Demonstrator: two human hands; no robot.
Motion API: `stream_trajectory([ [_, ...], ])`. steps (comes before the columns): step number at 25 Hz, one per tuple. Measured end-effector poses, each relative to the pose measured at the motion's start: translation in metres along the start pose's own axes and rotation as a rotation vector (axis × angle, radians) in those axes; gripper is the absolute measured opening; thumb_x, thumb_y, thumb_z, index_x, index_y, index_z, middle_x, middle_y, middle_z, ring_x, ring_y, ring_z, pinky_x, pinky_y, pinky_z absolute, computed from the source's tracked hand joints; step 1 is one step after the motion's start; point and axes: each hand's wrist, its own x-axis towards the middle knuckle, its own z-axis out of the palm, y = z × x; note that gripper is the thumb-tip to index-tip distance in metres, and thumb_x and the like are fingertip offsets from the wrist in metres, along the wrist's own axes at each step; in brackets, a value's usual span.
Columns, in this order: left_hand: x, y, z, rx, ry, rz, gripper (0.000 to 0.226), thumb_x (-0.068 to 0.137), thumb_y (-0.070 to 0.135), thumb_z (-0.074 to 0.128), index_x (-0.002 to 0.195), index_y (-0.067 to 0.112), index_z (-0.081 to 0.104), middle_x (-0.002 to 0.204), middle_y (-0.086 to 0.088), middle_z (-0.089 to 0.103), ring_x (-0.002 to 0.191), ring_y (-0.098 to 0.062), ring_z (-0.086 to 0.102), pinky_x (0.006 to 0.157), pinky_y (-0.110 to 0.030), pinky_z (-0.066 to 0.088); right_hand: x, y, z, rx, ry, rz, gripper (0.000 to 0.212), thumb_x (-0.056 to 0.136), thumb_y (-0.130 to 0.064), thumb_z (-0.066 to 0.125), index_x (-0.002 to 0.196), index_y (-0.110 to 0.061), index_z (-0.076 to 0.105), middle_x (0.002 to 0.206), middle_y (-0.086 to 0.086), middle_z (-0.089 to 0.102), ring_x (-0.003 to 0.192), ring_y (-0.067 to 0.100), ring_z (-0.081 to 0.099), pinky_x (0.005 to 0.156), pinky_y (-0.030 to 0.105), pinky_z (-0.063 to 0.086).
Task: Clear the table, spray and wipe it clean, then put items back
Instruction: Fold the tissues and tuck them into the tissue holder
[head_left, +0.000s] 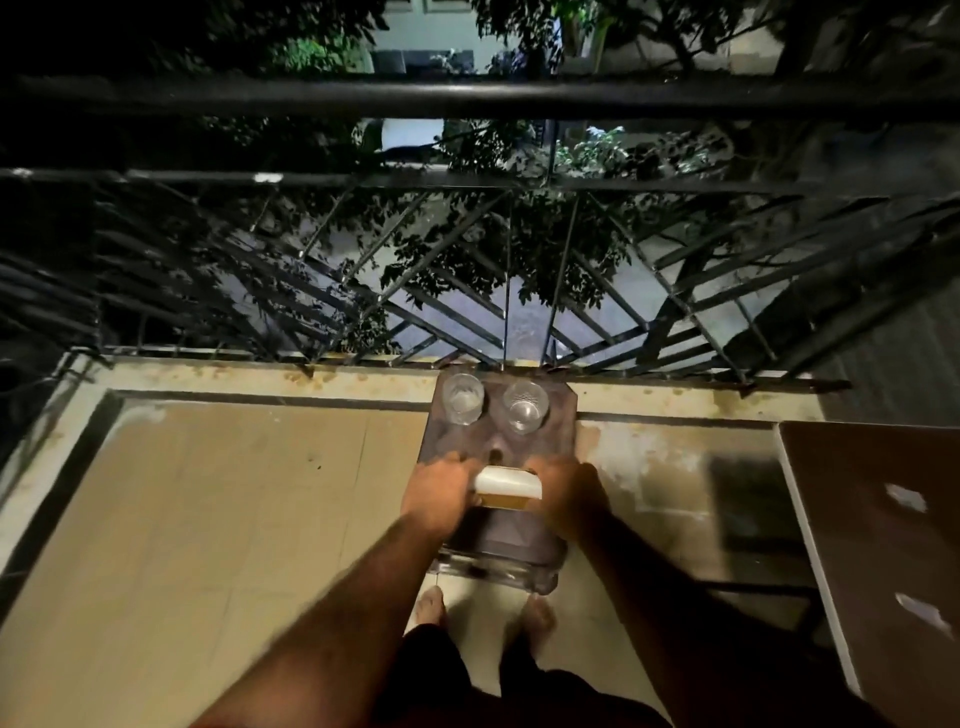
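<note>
A small container (508, 488) with a white lid and an amber body sits between my two hands. My left hand (441, 491) grips its left side and my right hand (569, 496) grips its right side. It is just above the near part of a dark plastic stool (498, 447). Two clear empty glasses, the left glass (462, 399) and the right glass (525, 406), stand upright side by side at the stool's far end. The brown table (883, 519) with a pale edge is at the right, and its top shows only light reflections.
A black metal railing (467, 291) runs along the balcony's far edge, right behind the stool. Beige floor tiles (234, 509) stretch to the left. My bare feet (431, 608) stand just before the stool. It is dark, with trees beyond the railing.
</note>
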Motion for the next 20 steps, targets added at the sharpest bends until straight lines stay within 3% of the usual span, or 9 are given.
stream_trajectory([
  [3,0.021,-0.015,0.02,0.02,0.013,0.03,0.048,0.085,0.035,0.058,0.131,0.039,0.046,0.12,0.005,0.059,0.097,-0.022,0.062,0.084,-0.034,0.046,0.018,0.0,0.012,-0.027,-0.062,0.064,0.039,0.09,-0.024,0.057,0.127,-0.013,0.055,0.122,0.013,0.061,0.111,0.034,0.058,0.089,0.039,0.045],
  [6,0.05,-0.033,0.043,0.019,0.026,0.025,0.046,0.085,0.033,0.058,0.129,0.039,0.047,0.117,0.006,0.061,0.095,-0.02,0.062,0.084,-0.034,0.047,0.054,0.005,0.039,-0.02,-0.104,0.082,0.042,0.093,-0.017,0.056,0.134,-0.008,0.051,0.133,0.018,0.056,0.123,0.036,0.052,0.1,0.041,0.041],
  [10,0.094,-0.059,0.079,0.009,0.021,0.032,0.045,0.081,0.033,0.062,0.125,0.037,0.053,0.119,0.005,0.062,0.103,-0.023,0.06,0.087,-0.034,0.045,0.097,0.011,0.089,0.027,0.025,0.173,0.048,0.077,-0.027,0.073,0.123,-0.017,0.062,0.12,0.02,0.063,0.108,0.041,0.06,0.089,0.048,0.049],
  [14,0.115,-0.074,0.111,-0.004,0.025,0.01,0.051,0.081,0.03,0.065,0.13,0.037,0.05,0.126,0.004,0.06,0.109,-0.022,0.058,0.09,-0.035,0.043,0.129,0.021,0.12,-0.036,0.006,0.182,0.04,0.085,-0.032,0.066,0.123,-0.022,0.06,0.122,0.017,0.063,0.11,0.041,0.059,0.092,0.052,0.048],
  [20,0.131,-0.083,0.129,-0.042,-0.011,0.011,0.058,0.084,0.032,0.065,0.137,0.037,0.043,0.134,0.003,0.055,0.115,-0.023,0.055,0.094,-0.035,0.042,0.145,0.033,0.134,-0.045,-0.088,0.183,0.05,0.085,-0.032,0.063,0.133,-0.026,0.052,0.133,0.009,0.058,0.122,0.036,0.052,0.101,0.054,0.042],
])
